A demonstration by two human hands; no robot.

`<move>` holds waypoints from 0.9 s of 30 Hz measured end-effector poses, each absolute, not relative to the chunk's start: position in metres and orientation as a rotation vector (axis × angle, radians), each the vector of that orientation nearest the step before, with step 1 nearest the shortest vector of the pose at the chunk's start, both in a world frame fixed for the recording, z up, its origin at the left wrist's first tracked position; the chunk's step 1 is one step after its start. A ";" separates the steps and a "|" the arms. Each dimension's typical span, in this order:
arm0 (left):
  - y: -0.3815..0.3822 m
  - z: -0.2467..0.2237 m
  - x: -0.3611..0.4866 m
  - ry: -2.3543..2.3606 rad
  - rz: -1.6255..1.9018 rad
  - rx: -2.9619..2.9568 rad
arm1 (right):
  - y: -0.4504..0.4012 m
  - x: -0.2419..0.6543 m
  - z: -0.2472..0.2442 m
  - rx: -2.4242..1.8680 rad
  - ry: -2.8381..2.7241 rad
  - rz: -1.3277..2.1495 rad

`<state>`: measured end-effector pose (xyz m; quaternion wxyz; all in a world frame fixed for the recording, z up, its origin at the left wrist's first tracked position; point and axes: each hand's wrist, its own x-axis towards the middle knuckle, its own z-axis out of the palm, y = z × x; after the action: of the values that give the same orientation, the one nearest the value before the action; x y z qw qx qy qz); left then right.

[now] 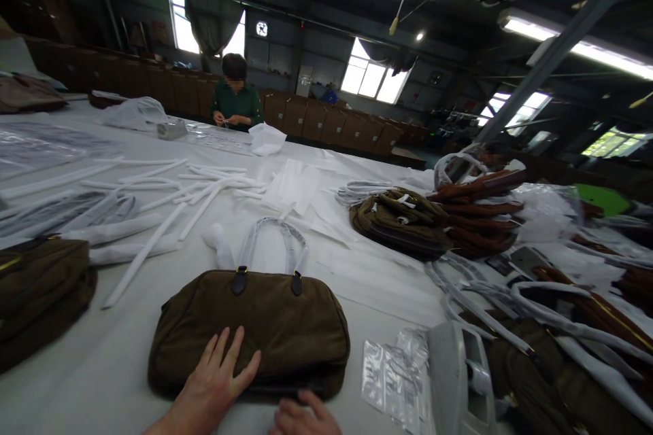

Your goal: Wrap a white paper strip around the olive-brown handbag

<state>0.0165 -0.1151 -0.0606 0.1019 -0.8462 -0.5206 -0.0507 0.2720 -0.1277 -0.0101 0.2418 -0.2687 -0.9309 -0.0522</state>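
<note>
An olive-green handbag (286,326) lies on the white table in front of me, its wrapped handles (273,234) pointing away. My left hand (217,374) rests on the lower middle of the bag with its fingers spread, holding nothing. At the bag's bottom edge, right of centre, is my right hand (303,414), partly cut off by the frame; its fingers are bent and blurred, and I cannot make out whether they grip anything. Clear plastic packets (390,377) lie to the right of the bag, beside a grey plastic holder (454,367).
White tubes (147,251) and paper sheets (290,183) are spread behind the bag. Another olive bag (43,292) is at the left. Stacked olive bags (398,221) and brown bags (479,217) stand at the right. Across the table a person (236,98) handles something small.
</note>
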 end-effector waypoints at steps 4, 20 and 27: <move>-0.110 -0.078 0.006 -1.494 -0.156 -2.574 | -0.078 0.288 0.058 -0.990 -2.587 -0.129; -0.071 0.012 -0.040 -1.454 -0.025 -2.995 | -0.080 0.299 -0.042 -1.185 -2.647 -0.148; -0.074 -0.010 -0.051 -1.506 -0.030 -3.032 | -0.073 0.297 -0.063 -1.131 -2.515 -0.470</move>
<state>-0.0508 -0.0739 -0.0099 -0.1216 -0.8889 -0.4416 -0.0088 0.2966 -0.0734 -0.0629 0.1710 -0.3984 -0.8858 -0.1656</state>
